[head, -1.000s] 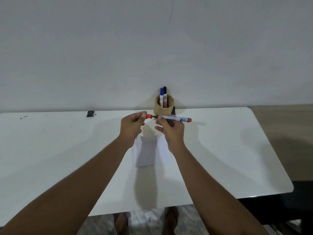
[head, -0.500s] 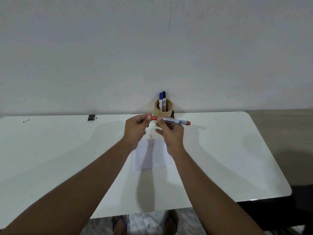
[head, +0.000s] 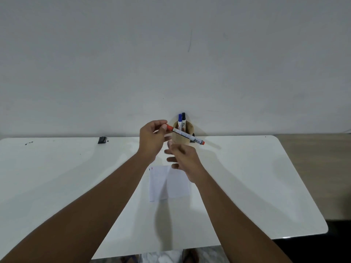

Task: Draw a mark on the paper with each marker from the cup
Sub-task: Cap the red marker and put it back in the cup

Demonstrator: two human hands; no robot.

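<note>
A tan cup (head: pixel 181 140) stands at the table's far edge against the wall, with a blue-capped marker (head: pixel 179 122) and a black-capped marker (head: pixel 183 121) upright in it. My left hand (head: pixel 152 139) pinches the capped orange end of a red marker (head: pixel 187 137), which slants down to the right in front of the cup. My right hand (head: pixel 183 160) hovers just below the marker, blurred, fingers spread, holding nothing. A white paper (head: pixel 169 184) lies flat on the table beneath my hands, with two small marks (head: pixel 150 169) near its top left corner.
The white table (head: pixel 256 186) has a rounded right edge, with brown floor beyond it. A small black object (head: pixel 102 140) and several dark specks (head: pixel 28 143) lie at the far left. Feet show under the near edge.
My right hand has let go of the red marker and dropped below it. My left hand now holds the marker alone by its capped end, and the marker has tilted down to the right.
</note>
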